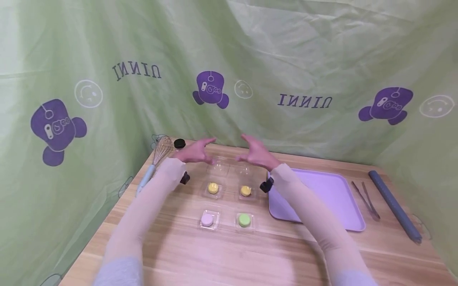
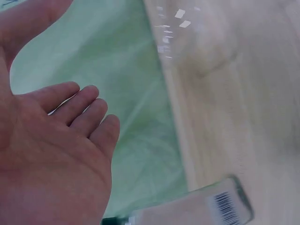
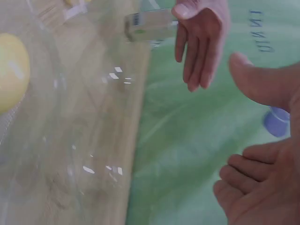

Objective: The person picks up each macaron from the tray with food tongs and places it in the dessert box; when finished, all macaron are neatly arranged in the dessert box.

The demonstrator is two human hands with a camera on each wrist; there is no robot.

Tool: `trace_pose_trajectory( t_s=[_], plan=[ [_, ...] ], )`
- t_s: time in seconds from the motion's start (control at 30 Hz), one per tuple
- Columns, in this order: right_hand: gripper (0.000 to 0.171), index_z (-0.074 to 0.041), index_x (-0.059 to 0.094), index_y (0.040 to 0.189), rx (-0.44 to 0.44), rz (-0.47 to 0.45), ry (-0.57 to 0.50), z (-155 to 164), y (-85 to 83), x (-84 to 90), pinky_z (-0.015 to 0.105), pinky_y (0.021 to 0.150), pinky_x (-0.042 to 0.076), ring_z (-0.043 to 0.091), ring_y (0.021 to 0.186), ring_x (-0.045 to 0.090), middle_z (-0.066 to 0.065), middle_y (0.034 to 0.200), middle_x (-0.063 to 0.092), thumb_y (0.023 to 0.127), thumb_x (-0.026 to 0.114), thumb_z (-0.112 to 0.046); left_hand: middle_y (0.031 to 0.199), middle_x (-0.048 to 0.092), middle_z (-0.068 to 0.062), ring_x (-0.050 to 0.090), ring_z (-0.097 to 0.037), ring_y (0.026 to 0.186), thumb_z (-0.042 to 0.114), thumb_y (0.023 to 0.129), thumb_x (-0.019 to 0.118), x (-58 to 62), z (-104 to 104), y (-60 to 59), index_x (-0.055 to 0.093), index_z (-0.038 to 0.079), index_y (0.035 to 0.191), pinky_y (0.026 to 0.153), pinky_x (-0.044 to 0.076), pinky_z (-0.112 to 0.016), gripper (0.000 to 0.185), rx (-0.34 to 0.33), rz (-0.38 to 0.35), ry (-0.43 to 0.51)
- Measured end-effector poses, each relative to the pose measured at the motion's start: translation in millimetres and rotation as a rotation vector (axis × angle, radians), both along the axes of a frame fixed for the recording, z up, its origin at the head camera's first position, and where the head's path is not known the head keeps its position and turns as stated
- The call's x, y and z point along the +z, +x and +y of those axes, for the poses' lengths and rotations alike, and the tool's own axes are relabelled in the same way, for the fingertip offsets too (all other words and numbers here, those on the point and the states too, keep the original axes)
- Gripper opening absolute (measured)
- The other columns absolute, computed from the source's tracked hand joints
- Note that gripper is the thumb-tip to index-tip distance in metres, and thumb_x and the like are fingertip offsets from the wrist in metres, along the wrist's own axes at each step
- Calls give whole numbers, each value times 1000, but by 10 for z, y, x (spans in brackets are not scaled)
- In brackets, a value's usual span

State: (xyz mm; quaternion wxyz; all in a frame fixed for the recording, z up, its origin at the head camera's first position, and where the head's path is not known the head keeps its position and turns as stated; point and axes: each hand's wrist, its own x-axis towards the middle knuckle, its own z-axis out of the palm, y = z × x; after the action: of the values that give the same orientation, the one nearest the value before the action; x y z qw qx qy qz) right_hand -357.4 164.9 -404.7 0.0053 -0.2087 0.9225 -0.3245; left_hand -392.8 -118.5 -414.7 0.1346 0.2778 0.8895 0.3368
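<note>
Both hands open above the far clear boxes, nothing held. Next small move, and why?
Probably lower both hands onto the far two clear plastic boxes. The left hand and right hand hover open, holding nothing, above the left clear box and right clear box, which look empty. The yellow macarons sit in boxes just nearer.

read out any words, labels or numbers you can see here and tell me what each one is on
"INNIU", as it reads in the head view (the print looks mirrored): dark letters on the green backdrop cloth, once at upper left and once right of centre.
Part of the same print in the right wrist view: cut off.
Barcode label on the small jar: digits too blurred to read.
</note>
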Motion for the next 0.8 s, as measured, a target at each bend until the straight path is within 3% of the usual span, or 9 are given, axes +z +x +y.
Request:
trace_pose_trajectory(
  t_s=[0.13,0.33,0.6,0.8],
  plan=[
    [102,1,28,157,95,-42,132,-214,-113,-159,53,128,27,41,150,35,23,163,34,79,85,-31,169,23,-15,26,-39,155,28,81,82,-133,-2,-44,19,8,162,128,22,-58,105,-10,-57,-84],
    [102,4,27,157,177,-122,220,-384,-174,-326,51,128,28,40,150,37,24,161,36,78,86,-26,169,24,-15,25,-38,155,24,81,82,-262,12,-72,21,7,161,129,22,-55,103,-40,-122,-130],
    [100,4,29,155,187,-149,272,-465,-207,-394,50,128,27,40,149,37,25,160,37,80,86,-29,167,25,-19,25,-38,155,17,78,83,-330,54,-71,22,2,160,130,21,-52,103,-59,-126,-127],
    [94,5,33,154,196,-152,315,-518,-220,-421,49,127,32,40,145,43,25,156,44,81,85,-26,164,34,-17,32,-36,153,14,77,84,-351,87,-88,32,2,156,129,25,-50,96,-48,-135,-145]
  ],
)
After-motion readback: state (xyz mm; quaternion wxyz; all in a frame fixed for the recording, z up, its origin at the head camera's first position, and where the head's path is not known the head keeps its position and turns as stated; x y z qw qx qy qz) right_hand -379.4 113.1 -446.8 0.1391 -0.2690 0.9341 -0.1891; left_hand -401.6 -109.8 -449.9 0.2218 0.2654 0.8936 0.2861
